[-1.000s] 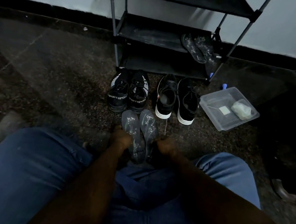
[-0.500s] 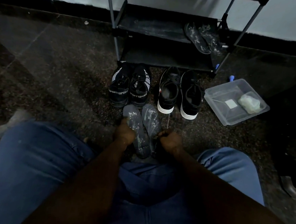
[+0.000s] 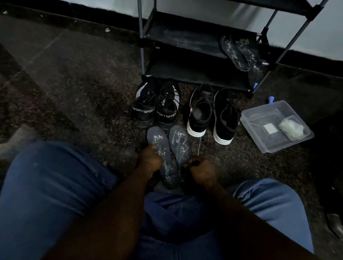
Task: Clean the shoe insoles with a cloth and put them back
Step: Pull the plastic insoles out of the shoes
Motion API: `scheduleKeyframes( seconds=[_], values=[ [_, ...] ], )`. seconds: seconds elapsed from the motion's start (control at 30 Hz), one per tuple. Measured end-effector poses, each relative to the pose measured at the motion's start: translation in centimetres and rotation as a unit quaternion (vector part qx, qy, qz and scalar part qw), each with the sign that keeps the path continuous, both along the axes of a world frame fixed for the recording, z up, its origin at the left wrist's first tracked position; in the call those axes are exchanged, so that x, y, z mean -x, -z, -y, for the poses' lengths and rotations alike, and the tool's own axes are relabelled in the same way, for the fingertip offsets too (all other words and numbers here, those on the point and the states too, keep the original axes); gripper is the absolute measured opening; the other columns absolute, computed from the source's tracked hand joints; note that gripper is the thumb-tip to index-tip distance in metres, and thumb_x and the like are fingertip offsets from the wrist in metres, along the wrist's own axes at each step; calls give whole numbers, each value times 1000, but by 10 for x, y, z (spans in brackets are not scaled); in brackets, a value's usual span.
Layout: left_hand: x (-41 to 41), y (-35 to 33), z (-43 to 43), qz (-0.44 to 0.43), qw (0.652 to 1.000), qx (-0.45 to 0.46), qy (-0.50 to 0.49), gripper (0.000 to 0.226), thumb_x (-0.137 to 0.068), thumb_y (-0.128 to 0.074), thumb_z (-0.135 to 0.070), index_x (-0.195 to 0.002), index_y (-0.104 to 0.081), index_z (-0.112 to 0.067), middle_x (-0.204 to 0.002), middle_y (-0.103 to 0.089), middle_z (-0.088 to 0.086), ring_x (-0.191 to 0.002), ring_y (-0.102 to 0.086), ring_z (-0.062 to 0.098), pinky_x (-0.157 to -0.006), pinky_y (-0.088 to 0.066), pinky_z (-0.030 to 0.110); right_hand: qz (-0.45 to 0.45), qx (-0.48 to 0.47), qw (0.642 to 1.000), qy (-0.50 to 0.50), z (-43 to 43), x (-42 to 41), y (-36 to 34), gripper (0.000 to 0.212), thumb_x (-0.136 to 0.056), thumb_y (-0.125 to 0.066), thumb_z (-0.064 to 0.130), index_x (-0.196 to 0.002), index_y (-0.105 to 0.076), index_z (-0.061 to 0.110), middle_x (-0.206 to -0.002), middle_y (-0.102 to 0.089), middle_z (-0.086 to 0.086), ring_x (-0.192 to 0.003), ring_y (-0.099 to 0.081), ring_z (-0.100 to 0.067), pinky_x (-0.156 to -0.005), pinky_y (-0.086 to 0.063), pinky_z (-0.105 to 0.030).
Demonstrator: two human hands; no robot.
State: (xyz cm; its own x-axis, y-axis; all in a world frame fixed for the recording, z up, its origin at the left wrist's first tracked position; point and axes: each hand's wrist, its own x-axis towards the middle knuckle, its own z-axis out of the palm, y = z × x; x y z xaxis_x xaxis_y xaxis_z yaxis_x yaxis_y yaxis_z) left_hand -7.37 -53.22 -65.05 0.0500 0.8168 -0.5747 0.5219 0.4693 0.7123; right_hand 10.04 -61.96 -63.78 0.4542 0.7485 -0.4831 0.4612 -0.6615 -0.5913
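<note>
Honestly, this looks barely started, nothing's back in yet. Left hand (image 3: 149, 160) has its fingers curled round the left insole (image 3: 158, 147) on the floor (image 3: 79, 84). Right hand (image 3: 202, 172) is curled at the right insole (image 3: 180, 144) heel, too dark to tell its hold. Count: four insoles including two shelf insoles (image 3: 236, 51), four shoes (image 3: 201, 111), one cloth (image 3: 291, 127) in the tub (image 3: 266, 139).
</note>
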Motion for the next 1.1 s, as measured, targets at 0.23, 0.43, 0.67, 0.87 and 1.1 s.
scheduleKeyframes(
  seconds=[0.23, 0.43, 0.67, 0.87, 1.1],
  values=[
    [4, 2, -5, -34, 999, -18, 13, 39, -94, -58, -4, -133, -60, -9, -137, -60, 15, -122, -59, 35, -110, -47, 44, 13, -7, 1000, -12, -1, 1, 4, 24, -87, -79, 31, -109, -76, 21, -111, -76, -7, -106, -70, -26, -94, -53, -30],
    [4, -10, -2, -192, 970, -68, 133, 49, -97, -61, -16, -143, -48, -10, -148, -47, 19, -134, -47, 34, -115, -36, 37, -14, 2, 1000, -17, -4, 2, 7, 10, -86, -79, 34, -95, -75, 31, -107, -77, -1, -102, -71, -20, -93, -52, -26],
    [1, -30, 5, -261, 948, -94, 153, 58, -93, -66, -16, -148, -46, -17, -153, -24, 15, -125, -48, 39, -104, -44, 39, -28, -21, 999, -18, -3, -1, 12, 3, -88, -75, 25, -89, -78, 24, -95, -79, -1, -93, -73, -20, -92, -57, -35],
    [-7, -38, 5, -259, 939, -138, 177, 54, -92, -68, -18, -143, -52, -22, -152, -30, 10, -133, -38, 37, -107, -42, 42, -15, -6, 1000, -23, -6, -3, 4, 6, -88, -74, 29, -90, -78, 25, -101, -79, -2, -98, -72, -20, -94, -55, -30],
    [-21, -41, 8, -190, 929, -173, 266, 67, -85, -67, -12, -148, -48, -28, -151, -42, 9, -141, -36, 34, -115, -38, 41, 2, -28, 999, -42, -12, -1, -6, 15, -89, -73, 32, -100, -79, 24, -98, -78, 2, -92, -72, -18, -79, -51, -23]
  ],
)
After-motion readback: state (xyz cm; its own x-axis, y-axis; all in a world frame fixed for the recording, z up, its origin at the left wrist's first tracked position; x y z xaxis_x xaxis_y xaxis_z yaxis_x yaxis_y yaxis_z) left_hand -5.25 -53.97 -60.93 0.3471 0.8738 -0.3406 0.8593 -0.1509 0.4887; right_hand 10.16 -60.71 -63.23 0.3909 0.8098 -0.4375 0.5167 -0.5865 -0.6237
